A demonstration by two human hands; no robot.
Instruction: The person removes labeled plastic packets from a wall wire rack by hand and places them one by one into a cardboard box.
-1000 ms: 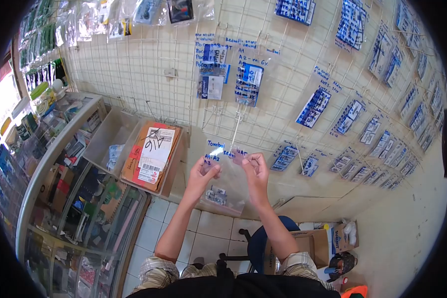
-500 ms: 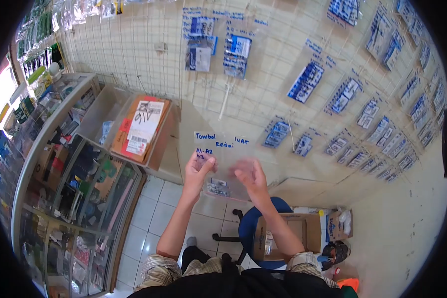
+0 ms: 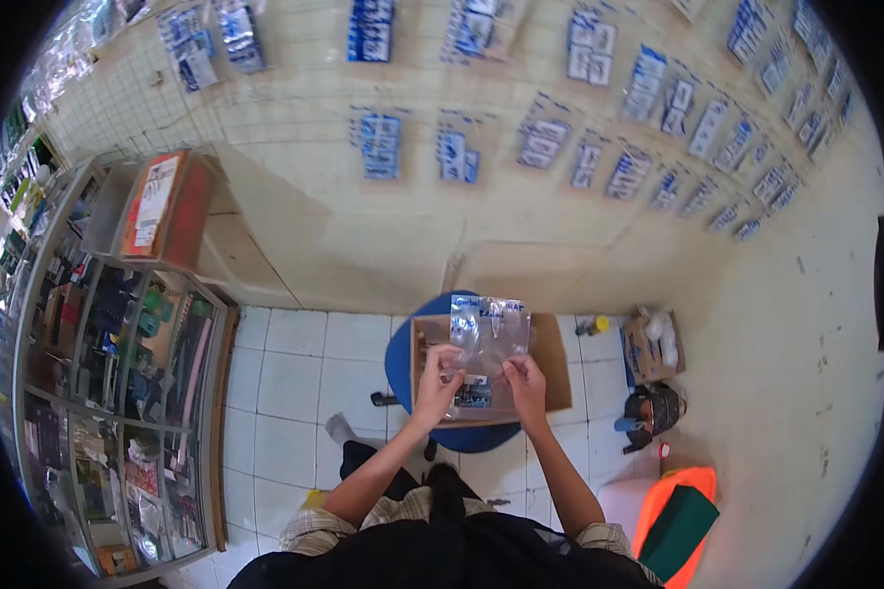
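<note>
Between my two hands is a clear plastic bag with blue handwriting along its top, where "Redmi" can be read. Small dark and white packets lie at the bottom of the bag. My left hand pinches the bag's left side, while my right hand pinches its right edge between thumb and fingers. Behind and below the bag, a cardboard box rests on a blue chair.
Several labelled bags hang on the wall grid ahead. To the left stands a glass display case with a plastic bin and an orange box on top. A smaller carton and an orange container are at the right.
The view has turned right and downward. My hands and the bag now appear lower, over the box on the chair. My right hand, blurred beside the bag before, now grips its right edge.
</note>
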